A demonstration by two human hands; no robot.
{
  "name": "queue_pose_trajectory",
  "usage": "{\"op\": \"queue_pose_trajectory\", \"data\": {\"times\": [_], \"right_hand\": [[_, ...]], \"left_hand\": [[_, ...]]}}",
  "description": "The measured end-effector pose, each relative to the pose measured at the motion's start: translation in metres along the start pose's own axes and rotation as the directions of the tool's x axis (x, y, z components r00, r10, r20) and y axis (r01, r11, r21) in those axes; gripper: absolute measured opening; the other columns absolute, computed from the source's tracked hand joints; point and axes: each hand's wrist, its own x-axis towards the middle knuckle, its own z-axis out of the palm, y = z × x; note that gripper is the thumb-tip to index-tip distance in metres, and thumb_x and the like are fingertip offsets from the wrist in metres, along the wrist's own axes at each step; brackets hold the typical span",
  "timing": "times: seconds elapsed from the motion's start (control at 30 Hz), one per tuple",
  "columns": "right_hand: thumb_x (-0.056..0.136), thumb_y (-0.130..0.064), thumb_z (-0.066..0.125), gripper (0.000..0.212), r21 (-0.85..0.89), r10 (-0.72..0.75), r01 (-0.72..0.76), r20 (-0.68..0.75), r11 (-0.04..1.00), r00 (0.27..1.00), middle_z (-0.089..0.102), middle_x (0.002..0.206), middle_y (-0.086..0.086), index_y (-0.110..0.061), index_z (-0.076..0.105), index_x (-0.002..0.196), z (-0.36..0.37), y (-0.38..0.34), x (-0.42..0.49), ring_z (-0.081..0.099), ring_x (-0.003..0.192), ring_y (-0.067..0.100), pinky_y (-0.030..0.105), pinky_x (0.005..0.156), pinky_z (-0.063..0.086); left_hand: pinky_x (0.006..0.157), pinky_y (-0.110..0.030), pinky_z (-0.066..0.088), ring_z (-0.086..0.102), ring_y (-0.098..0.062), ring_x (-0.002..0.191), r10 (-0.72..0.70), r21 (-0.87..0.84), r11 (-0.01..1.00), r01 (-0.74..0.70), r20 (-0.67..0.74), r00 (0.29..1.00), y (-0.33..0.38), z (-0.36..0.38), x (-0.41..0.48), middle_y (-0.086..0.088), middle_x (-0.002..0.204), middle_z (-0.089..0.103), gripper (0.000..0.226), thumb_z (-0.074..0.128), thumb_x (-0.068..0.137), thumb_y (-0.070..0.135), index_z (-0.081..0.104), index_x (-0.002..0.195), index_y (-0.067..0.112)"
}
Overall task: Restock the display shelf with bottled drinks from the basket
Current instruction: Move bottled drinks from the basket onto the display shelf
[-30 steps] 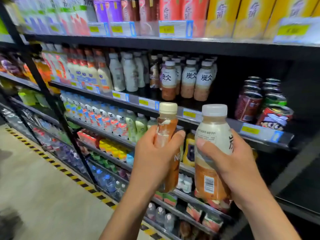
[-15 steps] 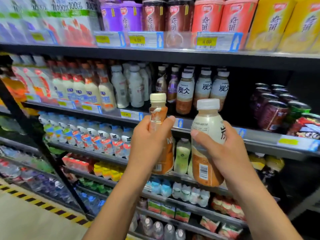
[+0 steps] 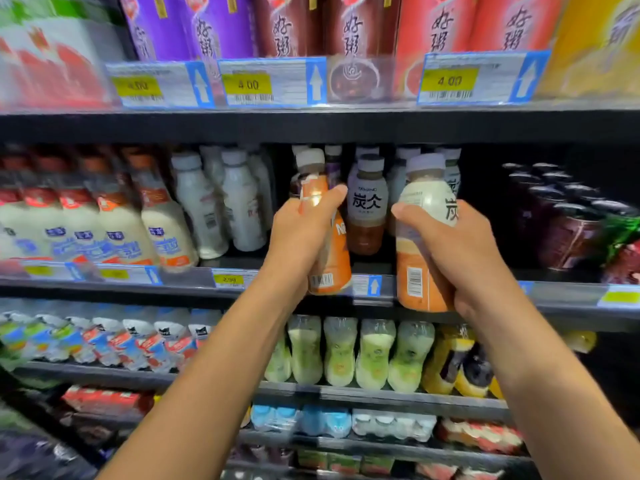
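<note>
Here the left hand [image 3: 301, 233] is wrapped around the waist of a slim orange-labelled plastic bottle with a cream cap [image 3: 323, 233], and the right hand [image 3: 460, 247] is wrapped around a fatter cream-and-orange plastic bottle with a white cap [image 3: 424, 233], at about three o'clock from the first. Both bottles stand upright in front of the black metal display shelf [image 3: 311, 128], level with its middle tier. They look full, so fairly heavy for their size, stiff-walled, with smooth shrink labels that could slip; a mid-body grasp like this suits them best. Beyond, at twelve o'clock between the hands, a matching brown-bottomed bottle with dark lettering [image 3: 367, 209] fronts its row. Compared with half a second ago, both bottles have risen and closed on that row, and the shelf fills more of the view.
</note>
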Motion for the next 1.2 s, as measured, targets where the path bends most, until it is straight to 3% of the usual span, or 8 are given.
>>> {"op": "queue_pose_trajectory", "data": {"times": [0.1, 0.3, 0.43, 0.53, 0.67, 0.87, 1.0, 1.2], "right_hand": [[0.062, -0.047, 0.083, 0.046, 0.020, 0.081, -0.081, 0.014, 0.997, 0.997, 0.076, 0.083, 0.001, -0.019, 0.072, 0.097, 0.005, -0.005, 0.017, 0.074, 0.075, 0.020, 0.046, 0.074, 0.061], [0.082, -0.019, 0.072, 0.011, 0.143, 0.131, -0.117, -0.093, 0.983, 0.987, 0.067, 0.070, -0.002, -0.013, 0.067, 0.090, 0.013, -0.001, 0.056, 0.064, 0.050, 0.007, 0.016, 0.043, 0.048], [0.064, -0.032, 0.085, 0.053, 0.174, 0.026, 0.000, -0.145, 0.985, 0.989, 0.077, 0.091, -0.003, -0.016, 0.069, 0.111, 0.032, 0.011, 0.079, 0.074, 0.082, 0.015, 0.033, 0.072, 0.059], [0.060, -0.032, 0.086, 0.053, 0.129, -0.020, 0.044, -0.180, 0.991, 0.983, 0.077, 0.095, -0.004, -0.018, 0.069, 0.109, 0.037, 0.023, 0.091, 0.073, 0.091, 0.017, 0.045, 0.089, 0.058], [0.065, -0.022, 0.088, 0.051, 0.135, 0.011, 0.013, -0.173, 0.991, 0.985, 0.076, 0.102, 0.001, -0.017, 0.068, 0.111, 0.039, 0.039, 0.096, 0.072, 0.095, 0.020, 0.046, 0.089, 0.057], [0.058, -0.030, 0.087, 0.057, 0.071, 0.016, -0.005, -0.150, 0.997, 0.989, 0.076, 0.100, 0.000, -0.016, 0.069, 0.110, 0.037, 0.043, 0.102, 0.072, 0.092, 0.020, 0.044, 0.087, 0.058], [0.049, -0.040, 0.090, 0.060, -0.047, 0.006, -0.010, -0.106, 0.999, 0.994, 0.075, 0.103, 0.000, -0.023, 0.066, 0.101, 0.028, 0.043, 0.107, 0.072, 0.094, 0.022, 0.046, 0.088, 0.057], [0.035, -0.054, 0.084, 0.083, -0.093, -0.015, 0.008, -0.082, 0.996, 0.997, 0.074, 0.103, -0.003, -0.021, 0.065, 0.109, 0.025, 0.046, 0.114, 0.071, 0.095, 0.022, 0.045, 0.089, 0.057]], "left_hand": [[0.057, -0.030, 0.052, 0.066, -0.022, 0.064, -0.082, 0.019, 0.996, 0.082, -0.003, 0.997, -0.003, -0.004, 0.026, -0.010, 0.082, 0.067, 0.052, 0.070, 0.073, 0.045, 0.062, 0.106, 0.005], [0.075, -0.020, 0.050, 0.059, -0.026, 0.084, -0.143, 0.076, 0.988, 0.133, 0.145, 0.979, 0.018, 0.010, 0.066, -0.014, 0.102, 0.059, 0.012, 0.059, 0.091, 0.015, 0.060, 0.081, 0.008], [0.077, -0.036, 0.057, 0.069, -0.032, 0.086, -0.100, 0.118, 0.989, 0.094, 0.044, 0.994, 0.004, 0.017, 0.085, -0.017, 0.108, 0.070, 0.073, 0.071, 0.048, 0.032, 0.059, 0.116, 0.010], [0.075, -0.034, 0.051, 0.061, -0.023, 0.075, -0.061, 0.157, 0.986, 0.054, 0.037, 0.997, -0.011, 0.021, 0.091, -0.001, 0.080, 0.060, 0.022, 0.067, 0.072, 0.017, 0.049, 0.085, 0.020], [0.092, -0.039, 0.052, 0.061, -0.025, 0.095, 0.011, 0.211, 0.977, -0.022, 0.055, 0.998, -0.022, 0.028, 0.103, -0.005, 0.096, 0.062, 0.031, 0.066, 0.083, 0.007, 0.043, 0.073, 0.023], [0.085, -0.030, 0.050, 0.065, -0.021, 0.093, 0.120, 0.228, 0.964, -0.138, 0.089, 0.989, -0.035, 0.021, 0.114, -0.001, 0.103, 0.067, 0.029, 0.073, 0.081, 0.006, 0.055, 0.097, 0.022], [0.094, -0.036, 0.052, 0.065, -0.020, 0.104, 0.154, 0.397, 0.902, -0.170, 0.072, 0.985, -0.047, 0.011, 0.120, 0.000, 0.120, 0.067, 0.060, 0.080, 0.074, 0.038, 0.057, 0.126, 0.018], [0.097, -0.039, 0.051, 0.065, -0.023, 0.106, 0.155, 0.423, 0.888, -0.183, 0.099, 0.983, -0.050, 0.016, 0.122, 0.000, 0.117, 0.069, 0.043, 0.072, 0.084, 0.037, 0.061, 0.122, 0.021]]}}
